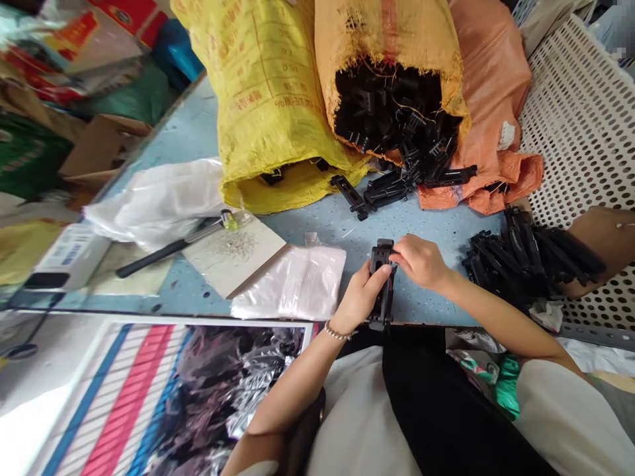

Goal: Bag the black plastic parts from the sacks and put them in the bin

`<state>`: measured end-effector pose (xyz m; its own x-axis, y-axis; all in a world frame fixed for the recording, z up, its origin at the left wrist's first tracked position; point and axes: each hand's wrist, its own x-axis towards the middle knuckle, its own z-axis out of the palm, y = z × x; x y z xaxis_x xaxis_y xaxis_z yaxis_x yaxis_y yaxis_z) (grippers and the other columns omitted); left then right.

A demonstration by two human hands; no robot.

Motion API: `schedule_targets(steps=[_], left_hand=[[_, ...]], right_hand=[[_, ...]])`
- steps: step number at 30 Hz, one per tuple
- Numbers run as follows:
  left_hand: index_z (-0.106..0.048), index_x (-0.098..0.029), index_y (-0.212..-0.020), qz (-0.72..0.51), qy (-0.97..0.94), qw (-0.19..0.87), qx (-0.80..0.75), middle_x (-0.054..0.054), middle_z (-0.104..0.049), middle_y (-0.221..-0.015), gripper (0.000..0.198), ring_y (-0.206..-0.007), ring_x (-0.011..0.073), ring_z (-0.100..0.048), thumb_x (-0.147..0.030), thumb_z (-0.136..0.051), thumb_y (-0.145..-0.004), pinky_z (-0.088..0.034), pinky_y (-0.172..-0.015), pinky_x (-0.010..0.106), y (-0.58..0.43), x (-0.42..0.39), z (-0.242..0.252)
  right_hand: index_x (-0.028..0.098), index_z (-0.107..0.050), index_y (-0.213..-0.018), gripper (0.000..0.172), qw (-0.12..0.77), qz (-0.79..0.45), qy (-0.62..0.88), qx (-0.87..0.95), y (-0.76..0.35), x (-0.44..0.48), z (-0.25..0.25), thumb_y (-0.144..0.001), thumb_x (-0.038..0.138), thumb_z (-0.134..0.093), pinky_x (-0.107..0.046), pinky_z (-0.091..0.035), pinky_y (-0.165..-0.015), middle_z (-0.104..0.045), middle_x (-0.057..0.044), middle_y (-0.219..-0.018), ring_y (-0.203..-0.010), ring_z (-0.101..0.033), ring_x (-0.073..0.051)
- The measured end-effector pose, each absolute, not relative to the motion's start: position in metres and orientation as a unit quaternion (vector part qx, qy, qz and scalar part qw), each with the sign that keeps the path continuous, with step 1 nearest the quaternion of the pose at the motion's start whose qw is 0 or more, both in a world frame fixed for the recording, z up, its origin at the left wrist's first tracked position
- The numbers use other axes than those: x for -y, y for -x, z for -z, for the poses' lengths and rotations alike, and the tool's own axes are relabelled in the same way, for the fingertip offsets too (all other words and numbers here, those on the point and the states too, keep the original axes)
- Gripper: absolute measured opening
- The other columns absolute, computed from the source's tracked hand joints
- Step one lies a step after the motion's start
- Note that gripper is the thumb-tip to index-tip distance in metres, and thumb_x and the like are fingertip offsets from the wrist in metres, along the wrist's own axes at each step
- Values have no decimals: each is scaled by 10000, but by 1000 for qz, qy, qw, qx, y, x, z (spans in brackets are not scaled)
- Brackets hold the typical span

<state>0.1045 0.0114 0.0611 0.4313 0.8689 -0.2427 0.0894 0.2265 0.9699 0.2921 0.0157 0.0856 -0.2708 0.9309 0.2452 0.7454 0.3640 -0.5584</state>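
A long black plastic part [381,250] with slots and wider ends stands at the table's front edge, in front of my body. My left hand [361,296] is wrapped round its middle, thumb across the front. At the part's upper right side, my right hand [419,261] has its thumb and fingers pinched together against it; whether something small sits in that pinch I cannot make out. Similar black parts lie in a heap [520,254] to the right, and more spill from the orange woven sack [330,39] behind.
A yellow woven sack [268,106] and a red-orange sack [491,79] flank the open one. Leftward lie clear plastic bags [307,284], a board with crumbs [248,264] and a black-handled hammer-like tool [153,258]. A perforated white panel [585,119] bounds the right. Below left, a striped bag [119,396] holds wrapped parts.
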Motion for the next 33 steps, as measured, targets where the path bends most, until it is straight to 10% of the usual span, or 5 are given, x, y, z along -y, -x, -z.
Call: schedule_targets(steps=[18, 25, 33], left_hand=[[-598, -190, -844, -362, -577, 556, -476, -2, -594, -692, 398, -626, 145, -525, -585, -572, -887, -414, -621, 269, -99, -14, -69], [-629, -194, -1087, -426, -602, 491, -464, 38, -662, -877, 493, -770, 192, -596, -578, -696, -786, -452, -749, 303, -90, -14, -73], [-590, -186, -953, -372, -513, 623, -460, 2, -630, -740, 427, -679, 156, -594, -598, -628, -846, -490, -685, 280, -96, -20, -57]], right_hand=[[227, -498, -740, 357, 242, -216, 445, 835, -255, 55, -57, -1027, 413, -397, -334, -407, -630, -576, -48, -698, -662, -524, -198], [235, -428, -701, 546, 282, -557, 484, 613, -238, 61, -46, -1056, 525, -131, -274, -358, -472, -369, 52, -517, -447, -376, -130], [228, -556, -713, 382, 203, -134, 418, 875, -259, 50, -52, -991, 485, -506, -330, -394, -627, -565, -34, -660, -662, -521, -194]])
